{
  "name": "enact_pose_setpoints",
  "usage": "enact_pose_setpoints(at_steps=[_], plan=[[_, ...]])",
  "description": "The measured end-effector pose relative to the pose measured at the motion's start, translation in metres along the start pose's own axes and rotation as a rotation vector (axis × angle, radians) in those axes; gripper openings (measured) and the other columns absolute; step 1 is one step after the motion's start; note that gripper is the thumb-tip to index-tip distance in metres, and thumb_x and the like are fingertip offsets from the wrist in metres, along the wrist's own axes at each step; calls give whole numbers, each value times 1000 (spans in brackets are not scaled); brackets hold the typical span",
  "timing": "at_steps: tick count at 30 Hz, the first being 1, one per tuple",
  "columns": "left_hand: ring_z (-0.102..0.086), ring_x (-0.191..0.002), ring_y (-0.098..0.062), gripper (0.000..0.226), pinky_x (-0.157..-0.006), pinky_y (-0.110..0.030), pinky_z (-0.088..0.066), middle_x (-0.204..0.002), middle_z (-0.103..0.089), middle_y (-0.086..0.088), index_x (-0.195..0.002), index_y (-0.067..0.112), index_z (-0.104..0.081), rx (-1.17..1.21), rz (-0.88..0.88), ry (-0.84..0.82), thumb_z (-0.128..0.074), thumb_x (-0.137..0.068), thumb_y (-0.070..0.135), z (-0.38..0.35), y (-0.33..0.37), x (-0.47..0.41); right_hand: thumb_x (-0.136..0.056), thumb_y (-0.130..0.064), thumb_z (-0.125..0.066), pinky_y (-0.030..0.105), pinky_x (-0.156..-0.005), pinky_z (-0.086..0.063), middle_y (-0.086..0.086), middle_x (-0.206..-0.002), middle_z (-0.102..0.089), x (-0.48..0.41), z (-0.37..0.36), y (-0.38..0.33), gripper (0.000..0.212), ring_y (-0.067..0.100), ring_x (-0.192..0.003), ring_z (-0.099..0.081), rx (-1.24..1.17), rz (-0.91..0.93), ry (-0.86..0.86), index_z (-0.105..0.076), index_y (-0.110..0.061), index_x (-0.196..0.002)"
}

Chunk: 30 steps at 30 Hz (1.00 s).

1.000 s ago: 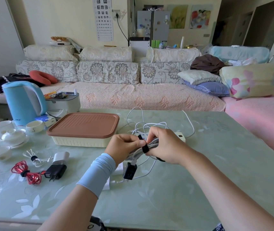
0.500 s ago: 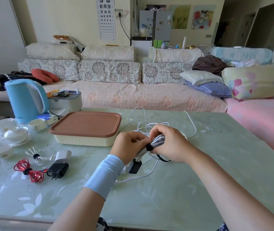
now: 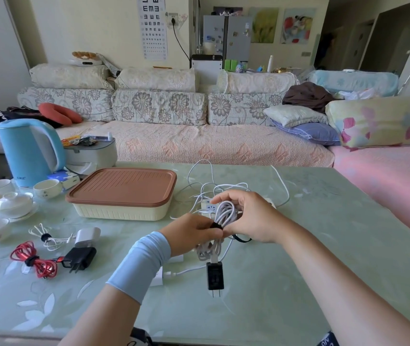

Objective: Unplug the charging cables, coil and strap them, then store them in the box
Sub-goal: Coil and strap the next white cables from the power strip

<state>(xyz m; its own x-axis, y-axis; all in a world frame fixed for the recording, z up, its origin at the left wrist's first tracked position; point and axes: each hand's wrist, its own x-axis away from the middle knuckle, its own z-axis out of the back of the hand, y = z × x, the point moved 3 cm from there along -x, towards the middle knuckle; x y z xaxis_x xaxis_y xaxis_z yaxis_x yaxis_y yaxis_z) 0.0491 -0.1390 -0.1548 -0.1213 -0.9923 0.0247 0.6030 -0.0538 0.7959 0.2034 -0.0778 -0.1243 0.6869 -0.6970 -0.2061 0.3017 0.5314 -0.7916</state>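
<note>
A coiled white cable (image 3: 226, 214) hangs between both hands above the table. My left hand (image 3: 189, 233) pinches the black strap (image 3: 216, 226) wrapped round the coil. My right hand (image 3: 251, 217) grips the coil from the right, and the strap's loose black tail (image 3: 242, 239) trails under it. A black plug adapter (image 3: 215, 275) dangles from the coil's lower end. Behind the hands lies a white power strip (image 3: 207, 207) among loose white cables (image 3: 206, 186). The cream storage box with a brown lid (image 3: 124, 193) stands closed to the left.
At the left lie a strapped red cable (image 3: 33, 259) with a black adapter (image 3: 80, 258), and a strapped white cable (image 3: 45, 237) beside a white adapter (image 3: 86, 237). A blue kettle (image 3: 28, 152), teacups (image 3: 47, 188) and a lidded bowl (image 3: 13, 203) crowd the far left. A sofa runs behind the table.
The coil has turned from lying across to hanging upright between my hands. The black adapter now dangles lower. My left hand has shifted onto the strap.
</note>
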Motion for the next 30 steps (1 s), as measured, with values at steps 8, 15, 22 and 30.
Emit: enact_pose_setpoints(at_steps=[8,15,22,30], plan=[[-60,-83,-16,21,-78,-35,-49,-92,-71,3,-93,29,-73,455,58,86,-61,-87,44,4,-6,2,-76,5,-80,29,-80,-56,9,-111,-71,-11,-5,6,62,12,-90,-67,-342,-72,71,-57,-13,-130],[-68,-94,-33,47,-96,-46,-51,-95,-75,-11,-96,12,-75,423,143,260,-58,-86,55,11,-19,4,-88,-19,-72,25,-66,-51,0,-79,-71,-13,-30,10,20,10,-72,-64,-440,-236,15,-74,-6,-104],[-52,-70,-21,45,-81,-36,-49,-71,-59,-1,-91,2,-67,96,173,431,-48,-97,43,21,-17,7,-85,-13,-75,30,-81,-49,-2,-88,-76,-29,-45,7,10,7,-83,-67,-442,-227,148,-76,-17,-94],[-65,-89,-20,33,-84,-40,-53,-99,-66,3,-113,20,-49,83,117,592,-62,-90,39,46,-23,28,-80,-13,-79,20,-66,-46,-9,-67,-71,-39,-66,-12,10,8,-64,-63,-524,-226,168,-75,-20,-75]])
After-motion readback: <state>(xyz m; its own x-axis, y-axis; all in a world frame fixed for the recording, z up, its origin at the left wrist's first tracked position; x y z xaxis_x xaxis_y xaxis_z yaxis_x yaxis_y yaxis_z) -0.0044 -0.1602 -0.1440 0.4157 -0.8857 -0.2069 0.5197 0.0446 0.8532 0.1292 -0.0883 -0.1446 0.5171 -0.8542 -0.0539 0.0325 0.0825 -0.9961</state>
